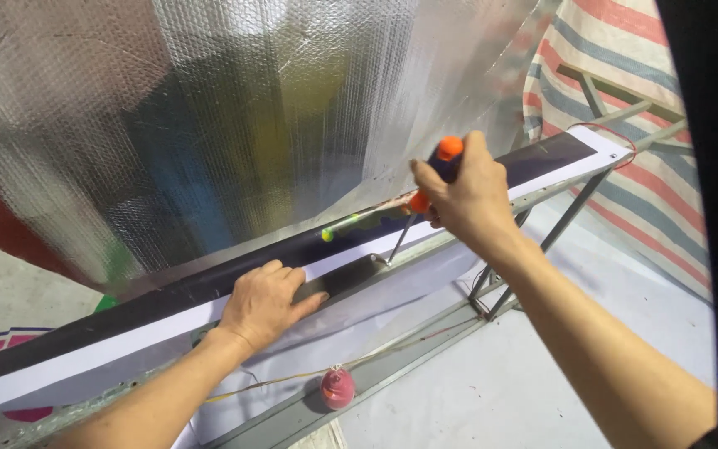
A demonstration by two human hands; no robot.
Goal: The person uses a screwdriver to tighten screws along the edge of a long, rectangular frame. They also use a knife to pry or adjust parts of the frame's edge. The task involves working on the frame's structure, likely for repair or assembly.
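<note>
- Silver foil sheet hangs behind a metal frame.
- Left hand lies flat, fingers spread, on the black strip.
- Right hand is clenched around the screwdriver, tip at the frame's top edge.

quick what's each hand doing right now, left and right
Left hand: open, pressed flat on the long black-and-white panel.
Right hand: closed around a screwdriver with an orange-and-blue handle.
</note>
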